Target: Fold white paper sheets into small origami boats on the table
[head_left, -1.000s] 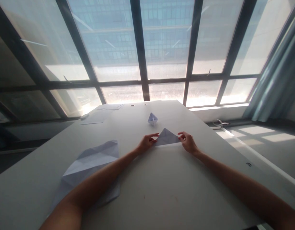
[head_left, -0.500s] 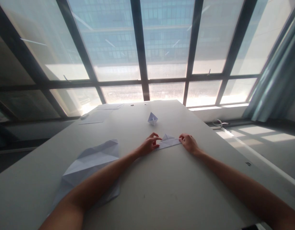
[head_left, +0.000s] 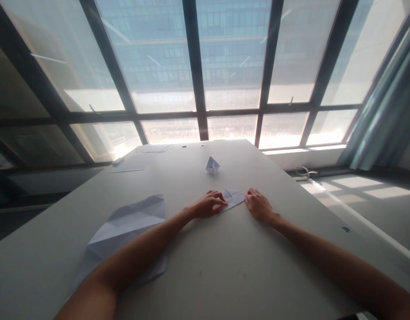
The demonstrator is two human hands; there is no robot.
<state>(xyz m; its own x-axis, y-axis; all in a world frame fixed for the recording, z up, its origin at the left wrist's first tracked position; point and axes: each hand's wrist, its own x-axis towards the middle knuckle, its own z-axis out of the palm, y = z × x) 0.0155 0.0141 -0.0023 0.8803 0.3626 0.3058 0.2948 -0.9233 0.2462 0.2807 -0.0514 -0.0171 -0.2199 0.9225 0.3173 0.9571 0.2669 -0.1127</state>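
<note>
A small folded white paper lies flat on the grey table, between my two hands. My left hand rests on its left end, fingers together and pressing it onto the tabletop. My right hand holds the paper's right corner under its curled fingertips. Both forearms stretch out over the table. Just beyond the hands stands a small folded paper boat, untouched.
A large creased white sheet lies partly under my left forearm. Flat sheets lie at the far left of the table by the big window. A curtain hangs at right, and the table's right edge is close.
The folded paper stood up as a tall triangle between pinching fingers. It has since been folded down low and flat, and both hands have closed in and pressed onto it.
</note>
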